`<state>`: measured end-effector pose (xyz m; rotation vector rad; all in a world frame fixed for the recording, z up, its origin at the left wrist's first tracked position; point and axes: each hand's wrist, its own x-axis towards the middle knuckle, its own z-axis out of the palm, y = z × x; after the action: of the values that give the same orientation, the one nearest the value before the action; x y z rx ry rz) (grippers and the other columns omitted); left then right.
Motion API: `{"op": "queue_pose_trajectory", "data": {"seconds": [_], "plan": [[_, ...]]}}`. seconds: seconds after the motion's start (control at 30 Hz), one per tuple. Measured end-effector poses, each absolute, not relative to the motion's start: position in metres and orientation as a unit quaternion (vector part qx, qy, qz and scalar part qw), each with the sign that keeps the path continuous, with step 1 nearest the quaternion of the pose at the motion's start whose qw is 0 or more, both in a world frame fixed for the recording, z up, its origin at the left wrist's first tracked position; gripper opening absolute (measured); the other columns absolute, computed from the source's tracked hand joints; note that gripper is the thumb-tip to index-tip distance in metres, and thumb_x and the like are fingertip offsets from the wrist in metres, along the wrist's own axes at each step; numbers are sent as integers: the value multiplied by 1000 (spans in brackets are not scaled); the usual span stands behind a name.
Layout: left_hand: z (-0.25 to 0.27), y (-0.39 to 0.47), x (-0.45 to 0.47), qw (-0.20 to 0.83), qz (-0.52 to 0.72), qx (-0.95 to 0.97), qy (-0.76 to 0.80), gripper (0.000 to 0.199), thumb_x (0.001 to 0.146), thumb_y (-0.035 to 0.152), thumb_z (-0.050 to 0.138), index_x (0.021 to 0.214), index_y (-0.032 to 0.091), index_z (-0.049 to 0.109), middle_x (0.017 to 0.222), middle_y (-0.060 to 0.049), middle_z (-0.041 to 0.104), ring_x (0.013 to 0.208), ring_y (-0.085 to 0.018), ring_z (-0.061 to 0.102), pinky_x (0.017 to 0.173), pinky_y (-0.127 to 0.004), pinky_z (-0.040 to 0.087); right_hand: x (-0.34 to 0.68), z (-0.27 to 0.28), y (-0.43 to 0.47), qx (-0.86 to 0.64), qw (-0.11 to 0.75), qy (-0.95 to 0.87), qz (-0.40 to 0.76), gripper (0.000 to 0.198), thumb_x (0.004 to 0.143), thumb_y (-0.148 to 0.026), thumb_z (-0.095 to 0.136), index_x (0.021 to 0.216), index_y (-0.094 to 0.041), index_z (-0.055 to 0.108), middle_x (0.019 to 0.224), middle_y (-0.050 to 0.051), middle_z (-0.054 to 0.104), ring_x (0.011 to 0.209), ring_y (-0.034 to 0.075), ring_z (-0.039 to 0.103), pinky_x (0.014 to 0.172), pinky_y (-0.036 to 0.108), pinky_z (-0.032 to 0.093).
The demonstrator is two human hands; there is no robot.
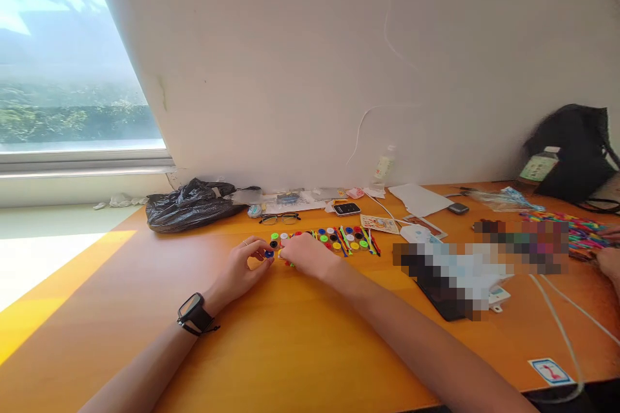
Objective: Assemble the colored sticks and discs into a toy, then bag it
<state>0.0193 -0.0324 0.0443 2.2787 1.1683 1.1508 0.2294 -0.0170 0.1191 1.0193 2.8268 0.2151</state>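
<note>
My left hand [242, 266], with a watch [192, 314] on its wrist, has thumb and index finger curled around a small round blue piece [268, 254] on the table. Just right of it, my right hand [307, 255] is closed, knuckles up, over the left part of a group of small colourful pieces. Its fingertips are hidden, so what they hold cannot be seen. Round green [274, 236], black [274, 244] and white pieces show behind the hands. Further right, more round pieces stand in rows, with coloured thin sticks [345, 242] lying between them.
Behind lie a black plastic bag [194, 205], glasses [279, 219], a dark device [347, 208] and papers [421, 199]. A bottle [384, 166] stands by the wall. To the right are a pixelated patch, cables, many coloured sticks [581, 232] and another person's hand [609, 261].
</note>
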Motion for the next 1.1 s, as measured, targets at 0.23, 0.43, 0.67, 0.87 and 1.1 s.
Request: {"op": "queue_pose_trajectory", "data": {"seconds": [0.23, 0.43, 0.67, 0.87, 1.1], "plan": [[48, -33, 21, 150, 413, 795, 418, 12, 97, 31, 63, 98, 22, 70, 100, -6, 73, 89, -19, 67, 84, -32, 56, 230, 112, -12, 312, 35, 944, 99, 17, 101, -15, 56, 102, -17, 73, 112, 12, 72, 94, 22, 73, 71, 27, 54], [45, -29, 21, 190, 456, 759, 425, 18, 95, 37, 67, 97, 21, 73, 97, -5, 76, 86, -19, 71, 82, -32, 60, 243, 114, -15, 280, -51, 952, 116, 22, 101, -7, 50, 113, -16, 66, 112, 9, 69, 92, 21, 66, 74, 29, 49], [70, -30, 31, 279, 534, 691, 401, 34, 88, 48, 77, 105, 19, 74, 101, -8, 79, 91, -22, 76, 86, -38, 65, 273, 115, -43, 243, -178, 953, -8, 20, 107, -14, 44, 115, -17, 62, 110, 9, 68, 104, 21, 60, 93, 33, 45], [67, -53, 65, 417, 478, 668, 390, 38, 87, 47, 80, 110, 18, 72, 87, -6, 77, 77, -21, 74, 69, -32, 63, 294, 80, -64, 250, -265, 921, -140, 23, 109, -20, 40, 123, -23, 58, 107, 5, 65, 91, 16, 59, 80, 26, 46], [46, -72, 79, 409, 466, 688, 378, 35, 91, 44, 77, 110, 15, 72, 105, -11, 78, 96, -23, 74, 88, -36, 62, 288, 55, -66, 274, -415, 841, -214, 17, 109, -22, 42, 104, -22, 58, 98, 5, 59, 89, 19, 57, 83, 31, 47]]}}
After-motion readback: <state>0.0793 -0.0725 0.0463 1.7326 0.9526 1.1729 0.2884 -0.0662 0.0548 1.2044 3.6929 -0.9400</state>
